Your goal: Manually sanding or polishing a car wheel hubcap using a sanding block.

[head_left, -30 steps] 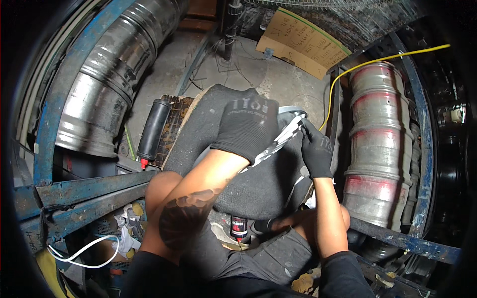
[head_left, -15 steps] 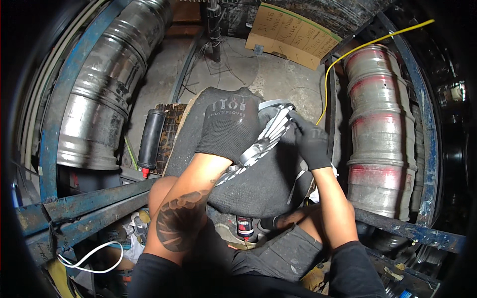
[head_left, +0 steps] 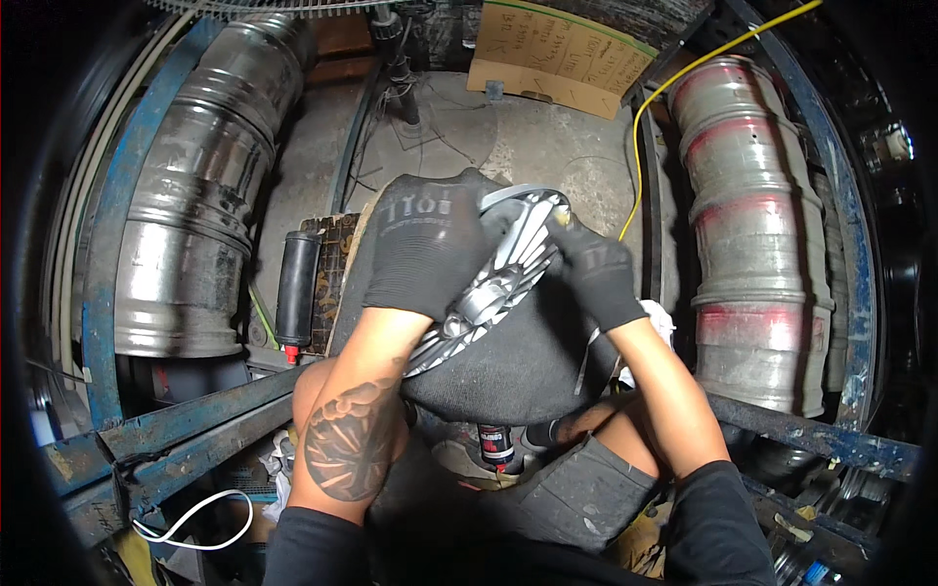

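Note:
A silver spoked wheel cover stands tilted on its edge over a dark grey padded surface in front of me. My left hand, in a black glove, is closed on its far left rim, the fingers hidden behind it. At the cover's upper right edge is my right hand, gloved too, its fingers bent together. A small yellowish bit shows at those fingertips; I cannot tell what it is. Below the padded surface, between my legs, stands a dark bottle with a red tip.
Stacked metal wheel rims lie in a row on the left and another, red-streaked row on the right, within blue metal frames. A black bottle lies left of the pad. A yellow cable and cardboard are at the back.
The wheel cover has turned so more of its spoked face shows. Both hands have shifted slightly left with it, and the whole view has moved a little.

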Available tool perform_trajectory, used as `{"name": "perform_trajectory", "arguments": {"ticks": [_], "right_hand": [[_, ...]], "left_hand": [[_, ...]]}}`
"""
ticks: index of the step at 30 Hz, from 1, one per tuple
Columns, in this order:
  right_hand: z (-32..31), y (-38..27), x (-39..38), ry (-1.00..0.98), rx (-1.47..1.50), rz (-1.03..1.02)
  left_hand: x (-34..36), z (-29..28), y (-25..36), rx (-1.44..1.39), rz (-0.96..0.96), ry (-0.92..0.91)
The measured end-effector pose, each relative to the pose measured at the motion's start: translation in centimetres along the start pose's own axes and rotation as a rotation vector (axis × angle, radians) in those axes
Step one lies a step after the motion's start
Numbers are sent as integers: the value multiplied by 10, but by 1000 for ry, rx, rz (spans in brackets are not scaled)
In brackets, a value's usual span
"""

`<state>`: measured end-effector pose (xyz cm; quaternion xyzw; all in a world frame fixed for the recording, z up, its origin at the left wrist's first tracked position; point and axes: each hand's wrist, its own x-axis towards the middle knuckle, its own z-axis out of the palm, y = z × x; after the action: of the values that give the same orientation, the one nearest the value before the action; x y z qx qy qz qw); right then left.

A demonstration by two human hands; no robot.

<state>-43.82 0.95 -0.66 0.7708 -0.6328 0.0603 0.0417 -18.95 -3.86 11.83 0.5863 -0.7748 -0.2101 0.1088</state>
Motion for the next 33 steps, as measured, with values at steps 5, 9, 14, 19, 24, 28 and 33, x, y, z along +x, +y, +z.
{"name": "perform_trajectory", "arguments": {"ticks": [5,9,14,19,24,28,33], "right_hand": [[-23,1,11,-79,103,-126],[-14,-16,5,96,-40,-185],[-40,-4,21,47,176,-45],[-17,-31,5,-208,-47,-178],[-2,-33,-8,-3,80,-277],[-11,-10,1,-152,468,-366],[-36,-6,7,-46,1039,-144]], "left_hand": [[-1,-1,-16,-76,-31,35],[1,-5,-11,-75,-23,13],[4,-9,-20,-141,-125,-113],[5,-9,-34,-161,-132,-151],[7,-5,-39,-200,-105,-75],[4,-1,-79,-354,-76,-137],[-14,-12,-81,-313,-55,-31]]}}
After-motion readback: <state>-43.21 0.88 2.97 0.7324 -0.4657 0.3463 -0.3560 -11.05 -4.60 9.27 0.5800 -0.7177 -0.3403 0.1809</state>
